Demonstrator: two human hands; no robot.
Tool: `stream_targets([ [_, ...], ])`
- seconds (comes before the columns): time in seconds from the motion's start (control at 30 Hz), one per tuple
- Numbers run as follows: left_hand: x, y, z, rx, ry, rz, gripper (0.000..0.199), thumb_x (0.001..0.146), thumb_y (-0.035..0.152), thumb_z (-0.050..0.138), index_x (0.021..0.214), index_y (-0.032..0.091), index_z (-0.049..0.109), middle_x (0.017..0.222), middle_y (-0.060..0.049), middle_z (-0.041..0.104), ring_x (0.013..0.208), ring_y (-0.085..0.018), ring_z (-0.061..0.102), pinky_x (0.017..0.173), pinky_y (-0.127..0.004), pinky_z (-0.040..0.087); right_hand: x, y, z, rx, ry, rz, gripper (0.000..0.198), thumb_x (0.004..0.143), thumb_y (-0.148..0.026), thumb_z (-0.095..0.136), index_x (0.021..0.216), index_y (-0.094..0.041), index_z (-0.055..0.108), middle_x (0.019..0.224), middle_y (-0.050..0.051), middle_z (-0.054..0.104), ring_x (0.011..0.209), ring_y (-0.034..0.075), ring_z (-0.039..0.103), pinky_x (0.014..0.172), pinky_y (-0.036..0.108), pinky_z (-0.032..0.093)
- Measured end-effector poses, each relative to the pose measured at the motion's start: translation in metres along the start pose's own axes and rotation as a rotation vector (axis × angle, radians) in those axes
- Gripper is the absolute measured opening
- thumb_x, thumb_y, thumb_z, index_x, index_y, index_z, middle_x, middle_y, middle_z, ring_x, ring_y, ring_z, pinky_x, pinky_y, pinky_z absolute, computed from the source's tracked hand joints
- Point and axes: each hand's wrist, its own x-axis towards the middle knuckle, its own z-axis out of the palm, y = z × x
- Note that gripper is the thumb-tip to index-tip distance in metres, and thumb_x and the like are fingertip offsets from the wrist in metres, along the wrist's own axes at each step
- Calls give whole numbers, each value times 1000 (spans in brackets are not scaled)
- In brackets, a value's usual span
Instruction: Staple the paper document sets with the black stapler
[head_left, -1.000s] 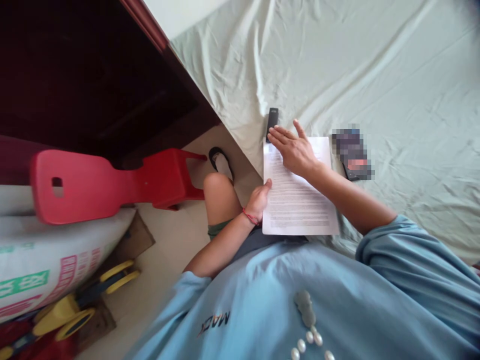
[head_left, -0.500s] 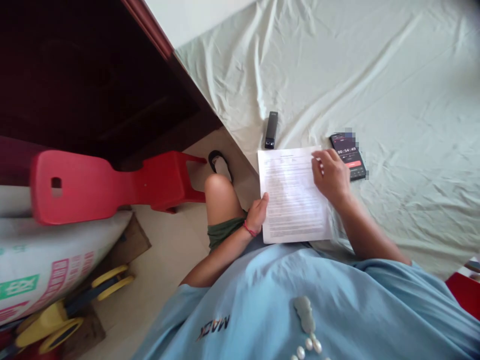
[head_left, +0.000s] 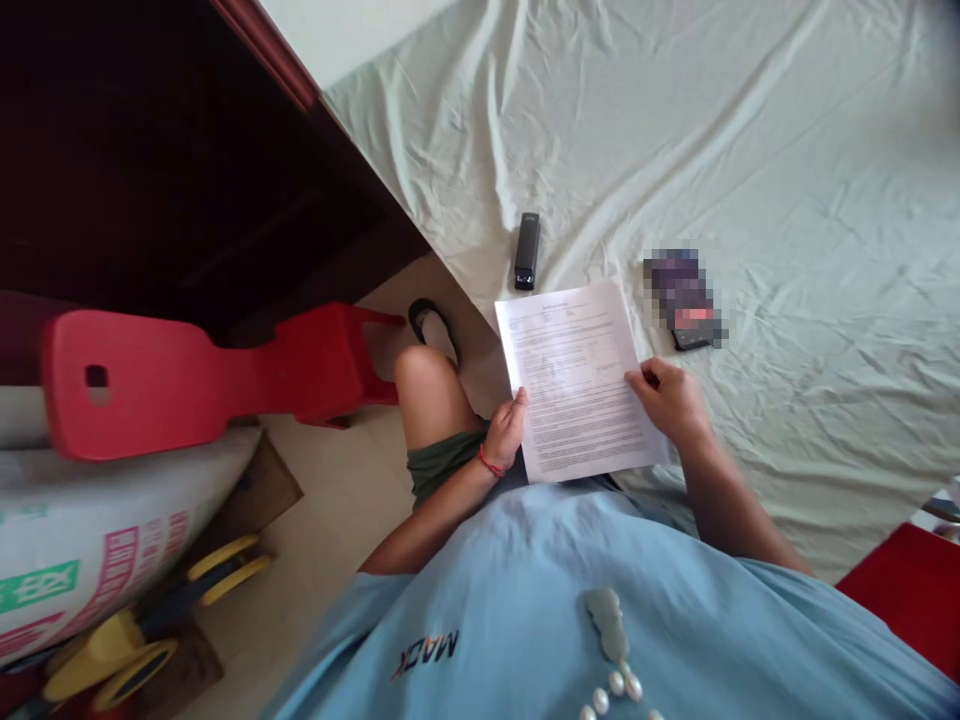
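Printed sheets of paper [head_left: 577, 390] lie in front of my chest, tilted slightly, with lines of small text I cannot read. My left hand [head_left: 508, 430], with a red string at the wrist, grips their left edge, thumb on top. At the right edge, my right hand [head_left: 670, 398] pinches the paper between thumb and fingers. Past the top edge lies a small black device [head_left: 527, 250] on the pale cloth. A phone [head_left: 686, 300], partly blurred out, rests on the cloth beyond my right hand.
A wrinkled pale cloth [head_left: 750, 150] spreads ahead and to the right. On the left stand a red plastic chair [head_left: 142, 380], a white printed sack [head_left: 97, 540] and a yellow-wheeled object [head_left: 112, 660]. Dark furniture [head_left: 150, 150] fills the upper left. Something red [head_left: 907, 590] sits at lower right.
My right hand has moved down from the upper right part of the page to its right edge and now pinches it. The sheets have turned slightly counterclockwise. My left hand keeps its hold.
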Motion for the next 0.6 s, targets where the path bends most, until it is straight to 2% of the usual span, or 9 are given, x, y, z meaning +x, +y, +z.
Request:
stream_targets([
  [0.1,-7,7,-13,84,37,26,67,82,84,76,75,19,64,72,-2,65,70,-16,60,70,-30,49,1,-1,-2,68,11,4,31,83,-56,59,72,-28,60,63,3,61,63,23,56,64,38,41],
  [0.17,-11,12,-20,160,31,-3,64,80,80,79,74,19,61,60,3,53,55,-12,48,56,-27,39,-1,0,-2,91,15,9,31,83,-57,60,73,-28,61,64,3,63,64,24,58,65,39,43],
  [0.23,-13,15,-24,189,-3,-42,62,80,79,79,76,19,64,57,4,49,47,-10,41,49,-26,30,-3,2,-1,113,47,17,28,82,-57,63,80,-28,64,70,4,67,66,25,60,68,40,46],
  [0.33,-12,18,-23,203,-55,-63,59,82,77,76,77,19,67,55,3,49,43,-9,40,46,-27,26,-7,4,-1,125,122,49,26,81,-55,67,84,-30,61,77,4,72,68,25,62,72,42,49],
  [0.43,-8,19,-19,211,-63,-49,55,83,73,73,75,19,67,54,3,51,42,-10,40,47,-27,26,-10,2,-6,73,115,57,29,88,-57,62,79,-30,59,73,5,70,68,26,63,72,41,47],
  [0.53,-5,20,-17,242,-53,-12,47,86,64,70,70,20,65,54,2,53,45,-11,42,51,-27,29,-13,-3,-15,-111,128,-8,33,97,-55,50,79,-29,58,76,8,71,71,28,63,70,40,39],
  [0.6,-4,23,-17,302,-52,43,45,89,57,67,63,20,62,55,1,55,51,-12,45,57,-28,34,-13,-7,-21,-280,135,-45,36,100,-52,45,75,-28,52,81,10,73,71,28,61,67,40,31],
])
